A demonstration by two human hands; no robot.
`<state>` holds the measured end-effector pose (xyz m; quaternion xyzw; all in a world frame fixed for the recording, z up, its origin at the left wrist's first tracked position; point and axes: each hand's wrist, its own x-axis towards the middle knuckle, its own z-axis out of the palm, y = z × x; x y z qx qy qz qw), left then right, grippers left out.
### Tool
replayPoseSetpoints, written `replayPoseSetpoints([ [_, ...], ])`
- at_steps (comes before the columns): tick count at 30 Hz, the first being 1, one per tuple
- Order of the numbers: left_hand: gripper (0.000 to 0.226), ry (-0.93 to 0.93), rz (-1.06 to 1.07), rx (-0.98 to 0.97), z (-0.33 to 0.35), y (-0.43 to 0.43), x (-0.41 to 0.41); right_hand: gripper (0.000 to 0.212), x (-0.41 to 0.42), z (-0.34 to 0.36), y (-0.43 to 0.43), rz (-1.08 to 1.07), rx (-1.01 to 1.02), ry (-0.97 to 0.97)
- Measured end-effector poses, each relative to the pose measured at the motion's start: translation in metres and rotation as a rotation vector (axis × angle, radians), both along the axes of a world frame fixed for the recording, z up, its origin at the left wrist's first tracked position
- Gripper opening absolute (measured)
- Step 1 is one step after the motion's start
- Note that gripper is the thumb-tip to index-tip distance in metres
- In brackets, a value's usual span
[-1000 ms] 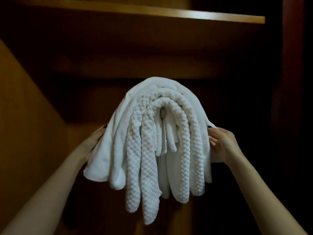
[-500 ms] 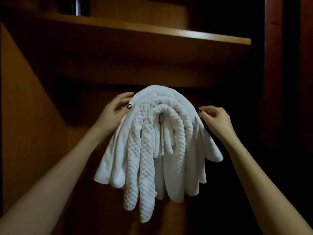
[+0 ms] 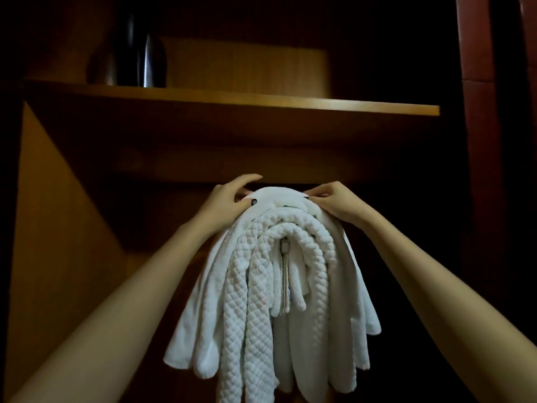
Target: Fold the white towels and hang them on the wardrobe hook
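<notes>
Several folded white towels (image 3: 270, 301) hang in a draped bundle inside a dark wooden wardrobe, smooth ones outside and waffle-textured ones inside. The hook's end (image 3: 284, 245) shows under the innermost fold. My left hand (image 3: 229, 199) holds the top left of the outer towel, thumb on the front and fingers curved over the back. My right hand (image 3: 334, 199) pinches the top right of the same towel at its crest.
A wooden shelf (image 3: 232, 100) runs across just above the towels, with a dark bottle-like thing (image 3: 142, 53) standing on its left part. The wardrobe's side panel (image 3: 58, 228) is on the left. A reddish door edge (image 3: 476, 82) stands at the right.
Both hands have moved up from the towels' sides to the crest of the bundle. The view has tilted up, showing more of the shelf and the dark thing on it.
</notes>
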<state>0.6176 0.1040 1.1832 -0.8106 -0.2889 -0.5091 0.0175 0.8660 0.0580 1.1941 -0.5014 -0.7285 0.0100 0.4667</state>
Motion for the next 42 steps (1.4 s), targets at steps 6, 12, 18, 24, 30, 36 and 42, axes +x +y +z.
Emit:
replayPoseSetpoints([
  [6, 0.016, -0.076, 0.073, 0.153, 0.009, -0.003, 0.005, 0.005, 0.005, 0.006, 0.006, -0.115, 0.220, -0.102],
  [12, 0.017, -0.130, -0.046, 0.145, 0.002, -0.013, 0.015, 0.007, 0.019, -0.002, -0.013, -0.097, 0.268, -0.115],
  [18, 0.033, -0.300, -0.238, -0.116, -0.062, -0.026, 0.000, 0.044, 0.029, -0.073, -0.018, 0.075, 0.113, 0.065],
  [24, 0.036, -0.336, -0.107, -0.177, -0.107, -0.011, -0.030, 0.037, 0.032, -0.121, -0.022, 0.011, 0.184, 0.258],
  [30, 0.024, -0.411, 0.036, -0.141, -0.116, -0.011, -0.022, 0.028, 0.023, -0.129, -0.015, -0.039, 0.180, 0.380],
  [36, 0.027, -0.487, 0.001, -0.139, -0.140, -0.020, -0.027, 0.026, 0.021, -0.108, -0.019, 0.005, 0.136, 0.417],
  [42, 0.051, -0.368, -0.171, -0.349, -0.140, -0.037, -0.009, 0.038, 0.016, -0.122, -0.042, 0.054, 0.005, 0.376],
])
